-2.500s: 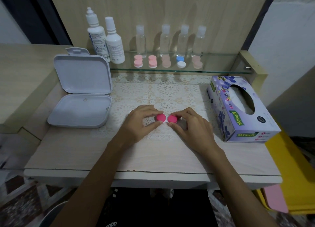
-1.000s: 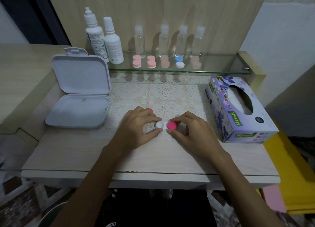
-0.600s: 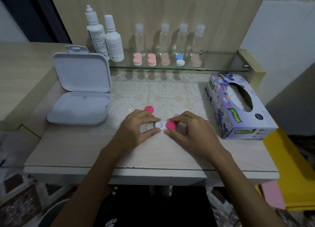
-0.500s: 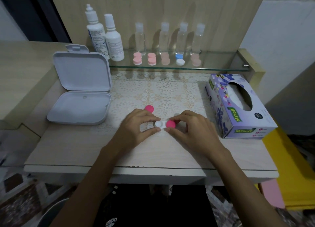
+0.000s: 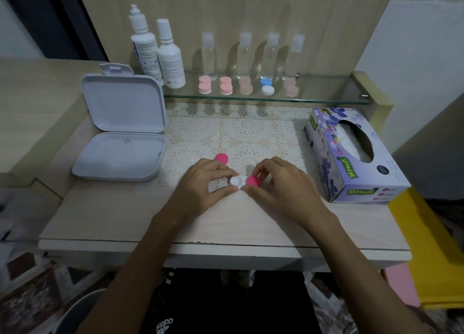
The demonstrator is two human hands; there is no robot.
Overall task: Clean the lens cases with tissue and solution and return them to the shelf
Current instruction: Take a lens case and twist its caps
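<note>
Tabletop [image 5: 105, 215]: lens case [image 5: 244, 181] lying crosswise

Solution bottles' [image 5: 157, 57] print too small to read; tissue box [image 5: 351, 158] underside hidden.

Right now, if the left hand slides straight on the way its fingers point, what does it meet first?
The left hand points right, along the lens case. First comes the pink cap still on the case, then the right hand fingers gripping that cap. Depth looks level, so contact seems likely.

An open white plastic hinged box [image 5: 120, 137] sits at nine o'clock on a pale wooden table [image 5: 105, 215]. A cream lace mat [image 5: 241, 132] covers its centre, toward twelve o'clock.
</note>
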